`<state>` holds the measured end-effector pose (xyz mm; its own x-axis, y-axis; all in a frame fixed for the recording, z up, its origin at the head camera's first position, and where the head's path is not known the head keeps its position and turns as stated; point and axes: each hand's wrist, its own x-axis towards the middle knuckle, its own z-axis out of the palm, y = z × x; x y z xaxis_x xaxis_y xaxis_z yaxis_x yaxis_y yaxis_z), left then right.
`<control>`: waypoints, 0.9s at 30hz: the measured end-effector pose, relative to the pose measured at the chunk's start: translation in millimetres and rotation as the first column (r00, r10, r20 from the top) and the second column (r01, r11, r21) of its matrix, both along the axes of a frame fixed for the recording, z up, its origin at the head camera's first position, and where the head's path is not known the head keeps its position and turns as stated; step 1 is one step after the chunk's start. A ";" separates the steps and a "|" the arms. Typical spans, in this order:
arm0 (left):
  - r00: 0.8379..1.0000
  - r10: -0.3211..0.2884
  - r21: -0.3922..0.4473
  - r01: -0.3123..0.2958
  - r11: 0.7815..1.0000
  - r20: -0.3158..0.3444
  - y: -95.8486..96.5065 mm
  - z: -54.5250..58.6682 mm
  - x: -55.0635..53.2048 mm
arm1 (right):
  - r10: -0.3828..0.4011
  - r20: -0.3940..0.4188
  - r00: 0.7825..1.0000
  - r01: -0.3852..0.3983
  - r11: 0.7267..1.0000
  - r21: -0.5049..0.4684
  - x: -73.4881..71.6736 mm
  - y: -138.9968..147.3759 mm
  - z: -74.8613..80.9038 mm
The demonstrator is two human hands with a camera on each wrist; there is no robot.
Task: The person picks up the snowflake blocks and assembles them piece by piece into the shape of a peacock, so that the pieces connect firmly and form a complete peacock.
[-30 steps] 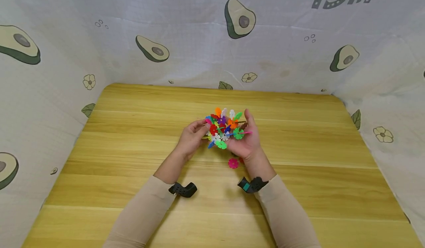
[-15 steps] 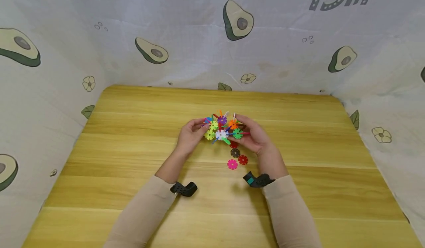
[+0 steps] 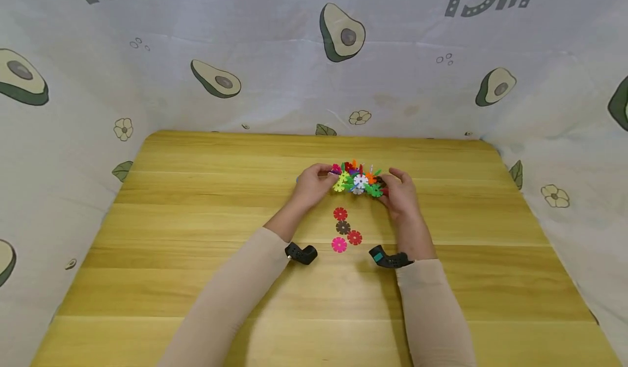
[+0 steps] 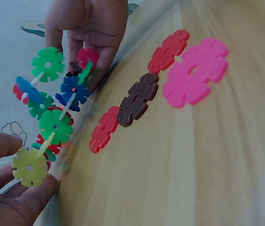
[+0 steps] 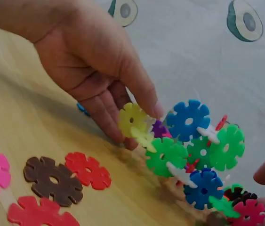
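Observation:
A many-coloured cluster of interlocking snowflake discs (image 3: 360, 180) is held between both hands toward the back of the table. My left hand (image 3: 312, 184) pinches its left end, by a yellow disc (image 4: 29, 167) in the left wrist view. At the other end, my right hand (image 3: 403, 197) grips near a pink disc (image 5: 249, 213) and dark brown pieces. Green, blue, white and red discs stick out at many angles. Loose on the wood in front lie two red discs (image 3: 355, 237), one brown disc (image 3: 343, 227) and one pink disc (image 3: 339, 245).
The wooden table (image 3: 196, 280) has rounded back corners. A small blue piece (image 5: 83, 109) lies behind my left hand. A white cloth (image 3: 275, 34) printed with avocados hangs behind and on both sides. Each wrist wears a black camera mount (image 3: 301, 253).
Both hands have carried the disc cluster to the right and a little toward the back, turning it. The loose discs, partly hidden earlier, now show fully. My right hand no longer lies palm-up beneath the cluster.

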<state>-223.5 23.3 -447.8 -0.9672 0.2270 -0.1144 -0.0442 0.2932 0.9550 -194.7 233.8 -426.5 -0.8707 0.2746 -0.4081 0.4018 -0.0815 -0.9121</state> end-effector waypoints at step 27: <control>0.943 -0.261 -0.620 0.081 0.781 -0.206 -70.3 -6.1 -1.5 | 0.685 -0.049 0.727 -0.591 0.661 0.463 32.6 -10.3 38.4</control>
<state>-225.0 -47.0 -453.9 -0.9308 0.3643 -0.0284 0.2896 0.7830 0.5505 -162.1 223.5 -388.1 -0.9379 -0.2895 -0.1910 0.0212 0.5016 -0.8648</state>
